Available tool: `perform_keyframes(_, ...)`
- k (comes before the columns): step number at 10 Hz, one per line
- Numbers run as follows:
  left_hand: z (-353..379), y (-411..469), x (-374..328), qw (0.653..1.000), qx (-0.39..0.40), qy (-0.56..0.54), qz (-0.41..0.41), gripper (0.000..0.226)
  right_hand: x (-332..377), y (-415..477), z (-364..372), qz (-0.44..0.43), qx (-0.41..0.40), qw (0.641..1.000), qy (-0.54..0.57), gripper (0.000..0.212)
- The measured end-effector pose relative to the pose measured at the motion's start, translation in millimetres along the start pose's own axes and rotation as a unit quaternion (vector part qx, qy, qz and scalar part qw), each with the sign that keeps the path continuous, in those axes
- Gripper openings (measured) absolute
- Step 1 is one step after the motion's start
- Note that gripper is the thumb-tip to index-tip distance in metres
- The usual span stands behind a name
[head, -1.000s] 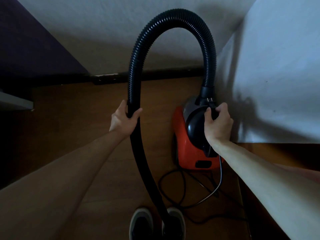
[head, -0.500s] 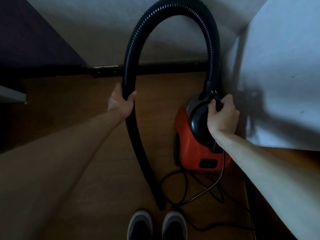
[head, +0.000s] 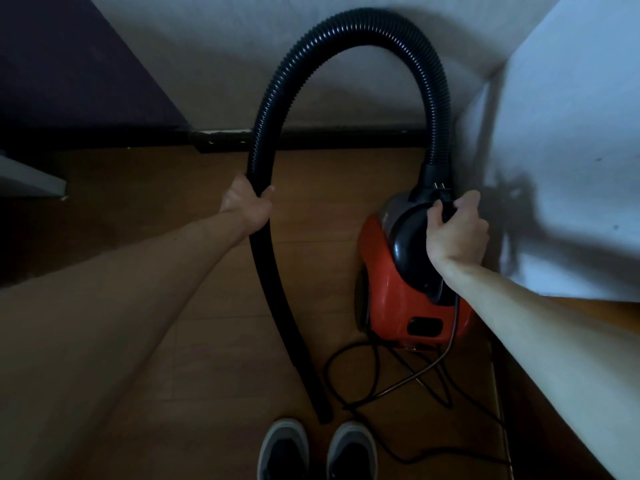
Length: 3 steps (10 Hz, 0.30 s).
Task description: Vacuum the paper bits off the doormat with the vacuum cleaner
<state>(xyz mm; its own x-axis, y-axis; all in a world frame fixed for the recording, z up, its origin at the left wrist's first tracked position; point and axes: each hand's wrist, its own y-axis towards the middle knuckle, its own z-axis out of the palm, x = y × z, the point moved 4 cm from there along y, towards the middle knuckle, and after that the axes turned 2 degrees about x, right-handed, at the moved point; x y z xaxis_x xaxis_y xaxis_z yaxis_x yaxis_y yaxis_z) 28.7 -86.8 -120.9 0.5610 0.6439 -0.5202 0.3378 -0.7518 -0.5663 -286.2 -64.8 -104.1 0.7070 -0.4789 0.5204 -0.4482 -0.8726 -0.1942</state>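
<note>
Vacuum cleaner (head: 391, 299): right hand (head: 453, 233) seemingly grips its handle (head: 407, 237), left hand (head: 247, 207) clasps hose (head: 346, 26).

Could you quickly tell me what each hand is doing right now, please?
Left hand: closed around the hose.
Right hand: closed on the vacuum handle.
</note>
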Motion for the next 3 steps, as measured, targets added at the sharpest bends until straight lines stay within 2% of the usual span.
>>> perform_keyframes(1, -23, -17, -10, 0.999, -0.005, 0.035, -0.001, 0.053, 5, -3, -8, 0.038, 0.099, 0.994, -0.023, 0.032)
perform_keyframes(2, -53, -42, -27, 0.996, 0.000, 0.090, 0.028, 0.061, 21, -10, -30, 0.032, 0.207, 0.970, -0.126, 0.047)
perform_keyframes(3, -87, -76, -50, 0.988, 0.032, 0.136, 0.071, 0.074, 55, -25, -69, -0.046, 0.220, 0.945, -0.238, 0.058)
